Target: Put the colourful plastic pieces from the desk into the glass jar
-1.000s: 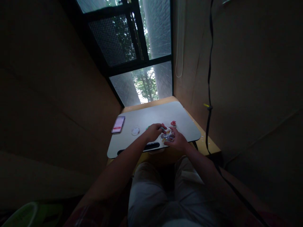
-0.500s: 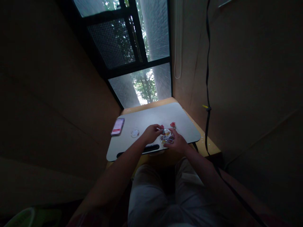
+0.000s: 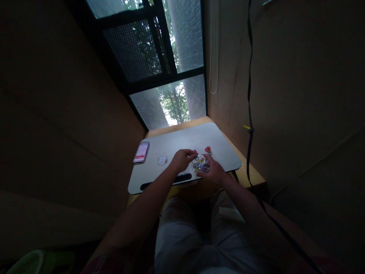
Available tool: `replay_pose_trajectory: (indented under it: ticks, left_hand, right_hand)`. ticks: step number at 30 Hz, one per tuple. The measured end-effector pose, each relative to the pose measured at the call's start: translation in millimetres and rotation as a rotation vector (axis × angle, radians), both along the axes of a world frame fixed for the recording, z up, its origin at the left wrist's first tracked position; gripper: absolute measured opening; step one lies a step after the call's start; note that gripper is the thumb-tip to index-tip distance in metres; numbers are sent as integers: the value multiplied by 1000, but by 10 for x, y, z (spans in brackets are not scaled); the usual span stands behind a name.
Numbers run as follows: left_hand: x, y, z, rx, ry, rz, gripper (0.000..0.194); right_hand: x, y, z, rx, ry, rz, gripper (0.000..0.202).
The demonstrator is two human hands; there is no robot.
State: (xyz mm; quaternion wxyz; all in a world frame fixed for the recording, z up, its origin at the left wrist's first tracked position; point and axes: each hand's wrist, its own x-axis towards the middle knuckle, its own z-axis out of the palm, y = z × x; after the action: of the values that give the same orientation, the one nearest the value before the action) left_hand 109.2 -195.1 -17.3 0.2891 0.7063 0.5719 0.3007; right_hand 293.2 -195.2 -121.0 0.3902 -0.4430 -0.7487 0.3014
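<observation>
A clear round jar (image 3: pixel 200 165) with small colourful pieces inside stands near the front edge of the white lap table (image 3: pixel 182 140). My right hand (image 3: pixel 214 170) is wrapped around the jar's right side. At the jar's far left rim, my left hand (image 3: pixel 183 160) has its thumb and fingertips pinched together. Whatever is between them is too small and dark to make out. A red and white small item (image 3: pixel 208 149) lies just beyond the jar. Left of my left hand lies a clear round lid (image 3: pixel 162 160).
A phone (image 3: pixel 141 152) lies at the table's left edge. A black-lined slot (image 3: pixel 182 177) runs along its front. The lap table rests on a wooden surface (image 3: pixel 253 177) below a window (image 3: pixel 173 101). A dark cord (image 3: pixel 249 95) hangs at the right.
My left fingertips have shifted slightly up and away from the jar's opening. My right hand stays around the jar. The view has moved very little.
</observation>
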Motion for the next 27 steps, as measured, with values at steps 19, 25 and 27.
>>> replay_pose_trajectory:
  ticks: [19, 25, 27]
  left_hand:
    - [-38, -14, -94, -5, -9, 40, 32]
    - [-34, -30, -39, -1, -18, 39, 36]
    - [-32, -31, -36, 5, -19, 37, 34]
  right_hand:
    - [-1, -5, -1, 18, 17, -6, 83]
    - [6, -19, 40, -3, -20, -6, 82]
    - [5, -27, 59, -12, -19, -3, 83]
